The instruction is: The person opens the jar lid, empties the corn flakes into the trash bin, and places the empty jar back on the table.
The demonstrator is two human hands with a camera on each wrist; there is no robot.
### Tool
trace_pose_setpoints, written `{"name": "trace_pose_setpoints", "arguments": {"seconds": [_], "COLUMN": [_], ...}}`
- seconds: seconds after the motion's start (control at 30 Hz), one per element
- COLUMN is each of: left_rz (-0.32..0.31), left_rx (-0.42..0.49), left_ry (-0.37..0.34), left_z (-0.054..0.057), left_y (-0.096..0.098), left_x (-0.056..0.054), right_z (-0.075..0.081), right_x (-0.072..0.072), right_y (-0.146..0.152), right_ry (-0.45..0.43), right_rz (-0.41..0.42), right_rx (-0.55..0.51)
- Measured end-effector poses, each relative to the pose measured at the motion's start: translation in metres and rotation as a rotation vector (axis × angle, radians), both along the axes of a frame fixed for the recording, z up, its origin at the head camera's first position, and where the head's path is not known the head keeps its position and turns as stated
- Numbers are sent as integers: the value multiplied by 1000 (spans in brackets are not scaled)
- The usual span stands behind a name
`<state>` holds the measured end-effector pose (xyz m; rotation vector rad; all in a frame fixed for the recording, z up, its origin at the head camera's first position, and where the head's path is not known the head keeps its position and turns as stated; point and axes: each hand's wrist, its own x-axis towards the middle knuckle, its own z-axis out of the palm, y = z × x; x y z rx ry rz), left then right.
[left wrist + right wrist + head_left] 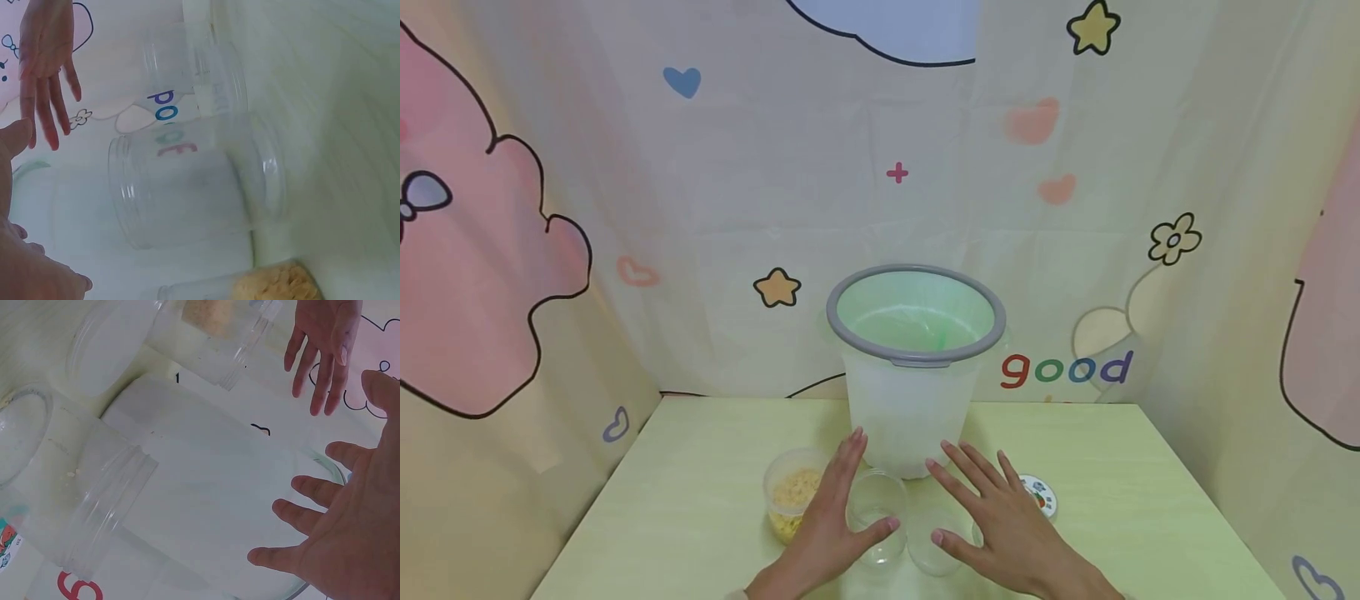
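Note:
Both hands hover above the table with fingers spread, holding nothing. My left hand (827,521) is between a clear tub with beige and yellow contents (795,493) and an empty clear jar (880,533). My right hand (1011,525) partly covers other clear plastic ware beside a round printed lid (1041,497). In the left wrist view, two clear jars stand near each other, the nearer jar (194,187) empty. Seen from the right wrist, a clear jar (94,469) has a few small crumbs on its wall.
Behind the jars stands a tall whitish bucket (910,408) with a grey rim and pale green inside. Patterned cloth (737,183) hangs around the back and sides of the pale table (685,500). Something green shows inside the bucket.

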<state>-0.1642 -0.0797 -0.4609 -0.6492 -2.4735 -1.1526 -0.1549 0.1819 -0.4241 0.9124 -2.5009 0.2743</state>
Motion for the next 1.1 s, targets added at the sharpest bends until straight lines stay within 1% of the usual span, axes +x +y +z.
{"name": "trace_pose_setpoints", "arguments": {"seconds": [0.3,0.37,0.43,0.57,0.63,0.8,0.97,1.1], "left_rz": [73,84,97,124,144,182,209,227], "left_rx": [-212,-248,-286,-346,-381,-430,-434,-424], "left_ry": [262,296,309,297,307,344,372,367], "left_z": [8,9,10,11,11,11,9,9], "left_y": [-9,-12,-14,-19,-21,-29,-40,-48], "left_x": [0,0,1,3,4,5,6,5], "right_z": [0,0,0,0,-1,-2,-4,-4], "right_x": [-2,-2,-2,-2,-2,-4,-5,-6], "right_y": [0,0,0,0,0,-2,-4,-5], "right_ry": [11,21,23,1,-5,0,-4,9], "right_rz": [7,8,12,9,8,7,7,15], "right_rx": [-7,-4,-8,-24,-28,-28,-29,-30]}}
